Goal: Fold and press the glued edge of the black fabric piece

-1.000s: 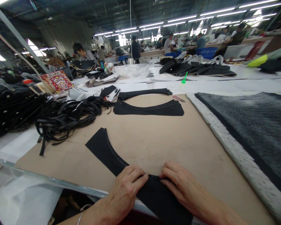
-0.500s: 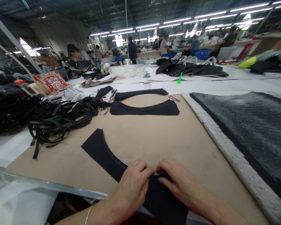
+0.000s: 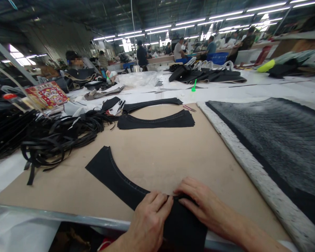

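Observation:
A curved black fabric piece [image 3: 115,180] lies across the brown board [image 3: 157,150], its right end hanging over the near edge. A line of marks or stitching follows its inner curve. My left hand [image 3: 152,213] presses on the piece near that curved edge, fingers held together. Just to the right, my right hand [image 3: 195,196] pinches the same edge between thumb and fingers, and the edge looks folded there. Farther back lie a stack of similar black curved pieces [image 3: 156,121] and a narrower black strip [image 3: 152,103].
Black straps [image 3: 65,136] lie tangled at the left. At the right is a pale slab [image 3: 241,154] with dark textured sheet [image 3: 273,140] on it. Small red scissors [image 3: 189,108] and a green bottle [image 3: 194,86] stand out behind. Several people work in the background.
The whole view has shifted, so the table things appear farther left. My left hand now lies flatter, its fingertips nearer the folded edge. My right hand keeps pinching the fabric.

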Demonstrator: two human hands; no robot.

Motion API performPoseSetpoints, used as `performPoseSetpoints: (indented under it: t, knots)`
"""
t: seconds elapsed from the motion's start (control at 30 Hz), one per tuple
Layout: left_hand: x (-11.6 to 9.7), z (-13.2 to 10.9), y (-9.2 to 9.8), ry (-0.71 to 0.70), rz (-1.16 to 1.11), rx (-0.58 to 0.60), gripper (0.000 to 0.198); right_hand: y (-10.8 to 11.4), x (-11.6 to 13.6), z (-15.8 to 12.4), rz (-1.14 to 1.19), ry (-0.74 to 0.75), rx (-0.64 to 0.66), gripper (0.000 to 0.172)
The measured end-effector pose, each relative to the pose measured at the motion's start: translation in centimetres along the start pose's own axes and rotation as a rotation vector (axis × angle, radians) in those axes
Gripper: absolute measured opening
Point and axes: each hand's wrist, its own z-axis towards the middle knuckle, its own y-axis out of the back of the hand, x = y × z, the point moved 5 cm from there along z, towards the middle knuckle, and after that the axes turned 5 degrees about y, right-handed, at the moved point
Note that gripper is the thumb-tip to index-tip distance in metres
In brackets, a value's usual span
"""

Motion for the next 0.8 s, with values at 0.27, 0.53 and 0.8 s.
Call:
performPoseSetpoints:
  t: [0.27, 0.53, 0.8]
  knots:
    - [-0.1, -0.2, 0.4, -0.022, -0.062, -0.017, 0.043, 0.4, -0.2, -0.1, -0.017, 0.013, 0.006, 0.012]
    - [-0.2, 0.1, -0.1, 0.021, 0.045, 0.033, 0.045, 0.4, 0.0, -0.5, -0.083, 0.104, -0.024, 0.022]
    - [0.0, -0.8, -1.8, -0.064, 0.241, -0.130, 0.039, 0.0, -0.7, -1.6, -0.138, 0.222, -0.084, 0.020]
